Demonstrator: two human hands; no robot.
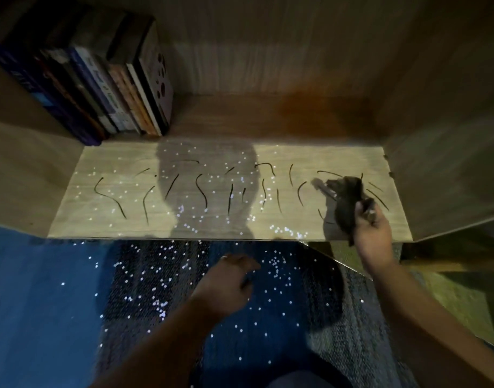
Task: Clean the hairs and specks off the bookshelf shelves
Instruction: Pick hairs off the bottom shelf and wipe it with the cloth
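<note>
— How far along is the job?

— Barely begun, I'd say. The shelf [72, 208] to the left of the right hand [373, 233] is strewn with dark hairs [201, 191] and white specks [184, 211] (more specks lie on the rug [145, 317] under the left hand [226, 284]).

— And the hands?

— The right one pinches a dark cloth [347, 197], whose free end touches the shelf's right end. The left hovers below the shelf edge, fingers loosely curled, seemingly holding nothing, though it's dim.

Motion-blurred upper end of the dark cloth [347, 198]; illegible spine titles on the books [106, 88] at back left.
</note>
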